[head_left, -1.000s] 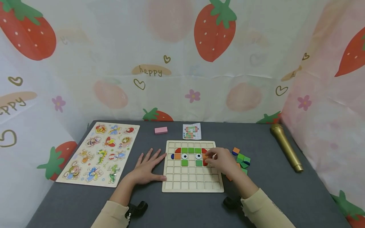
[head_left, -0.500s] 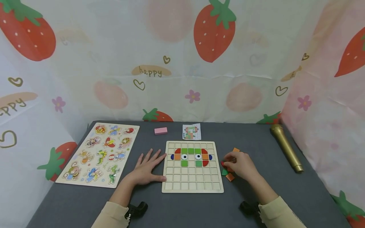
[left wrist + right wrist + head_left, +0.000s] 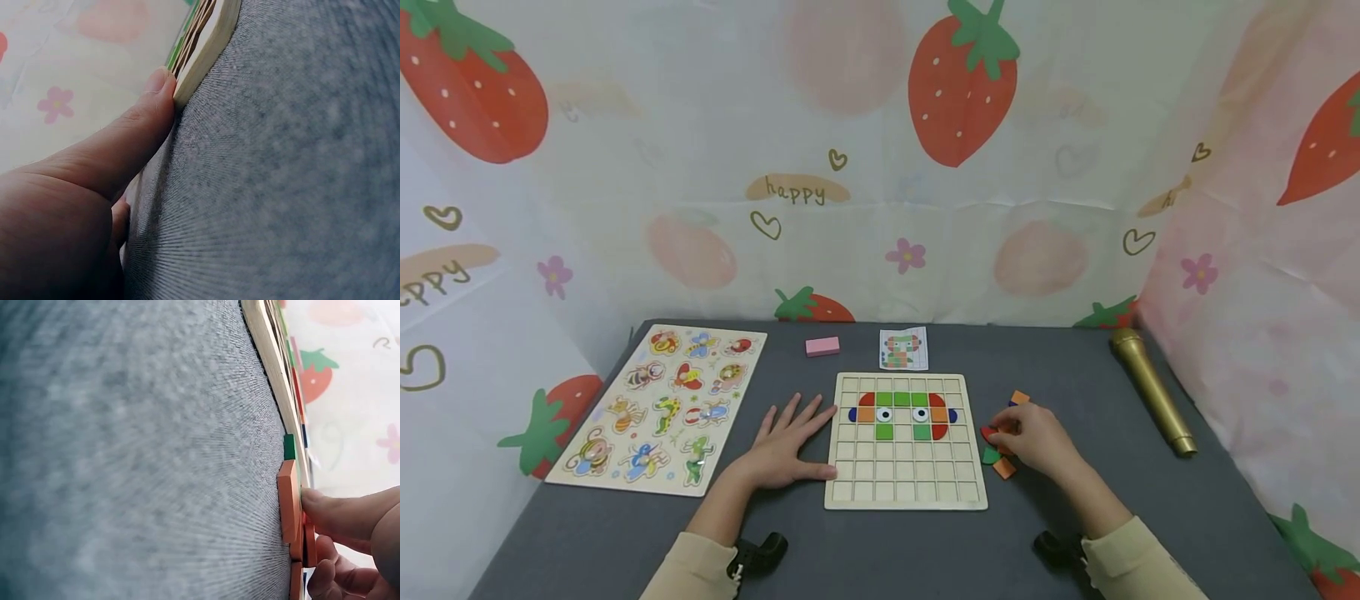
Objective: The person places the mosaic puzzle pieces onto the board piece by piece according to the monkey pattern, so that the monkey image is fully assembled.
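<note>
My left hand [image 3: 781, 454] lies spread on the table, its index fingertip and thumb at the left edge of a wooden grid board [image 3: 906, 497]. In the left wrist view the thumb touches the board's corner [image 3: 206, 59]. Coloured tiles and two eye tiles [image 3: 884, 414] form a face in the grid's upper rows. My right hand [image 3: 1037, 437] is over loose tiles right of the board, thumb and fingers bent close to a red tile [image 3: 987, 432]; I cannot tell whether they pinch it. Beside it lie a green tile [image 3: 991, 456] and an orange tile [image 3: 1004, 468].
Behind the board lie a printed pattern card [image 3: 903, 348] and a pink block [image 3: 822, 347]. A wooden insect puzzle [image 3: 655, 408] takes up the left side. At the far right lies a gold microphone-shaped tube [image 3: 1153, 392]. A strawberry-print curtain [image 3: 880, 267] hangs behind the table.
My right hand has left the board's right side, where a red and a blue tile now show, and moved right to the loose tiles. My left hand has stayed in place.
</note>
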Demonstrator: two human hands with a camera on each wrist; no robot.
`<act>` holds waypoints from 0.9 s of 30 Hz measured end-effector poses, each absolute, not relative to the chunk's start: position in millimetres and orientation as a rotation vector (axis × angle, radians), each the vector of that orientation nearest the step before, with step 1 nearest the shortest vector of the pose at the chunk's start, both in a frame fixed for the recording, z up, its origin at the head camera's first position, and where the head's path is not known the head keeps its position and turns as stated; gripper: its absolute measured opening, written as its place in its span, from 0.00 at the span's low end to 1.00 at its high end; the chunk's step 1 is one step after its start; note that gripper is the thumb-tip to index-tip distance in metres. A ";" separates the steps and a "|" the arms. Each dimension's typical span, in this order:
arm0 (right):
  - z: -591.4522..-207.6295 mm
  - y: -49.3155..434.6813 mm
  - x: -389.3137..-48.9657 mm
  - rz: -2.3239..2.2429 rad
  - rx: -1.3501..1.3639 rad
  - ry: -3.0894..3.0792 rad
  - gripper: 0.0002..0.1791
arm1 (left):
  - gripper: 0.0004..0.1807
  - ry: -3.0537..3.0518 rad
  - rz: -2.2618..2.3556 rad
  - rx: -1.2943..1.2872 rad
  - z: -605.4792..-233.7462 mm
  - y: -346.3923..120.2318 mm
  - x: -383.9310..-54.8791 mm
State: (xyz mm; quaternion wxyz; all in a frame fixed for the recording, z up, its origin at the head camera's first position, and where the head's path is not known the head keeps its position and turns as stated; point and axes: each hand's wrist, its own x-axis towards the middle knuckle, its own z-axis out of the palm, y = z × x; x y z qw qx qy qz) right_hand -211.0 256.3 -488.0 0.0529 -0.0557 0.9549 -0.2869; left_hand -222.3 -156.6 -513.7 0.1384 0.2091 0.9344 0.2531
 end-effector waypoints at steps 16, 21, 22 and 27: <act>-482.2 247.6 -214.4 -0.984 -0.149 2.847 0.08 | 0.55 2.698 0.734 0.604 -514.6 -156.7 -222.3; -479.7 241.8 -216.3 -1.039 -0.185 2.849 0.08 | 0.55 2.701 0.738 0.603 -514.0 -156.6 -221.4; -478.5 240.1 -216.7 -1.049 -0.189 2.844 0.08 | 0.55 2.702 0.738 0.601 -513.8 -156.5 -221.2; -471.7 230.5 -217.1 -1.096 -0.231 2.830 0.08 | 0.55 2.703 0.734 0.596 -513.8 -156.2 -221.7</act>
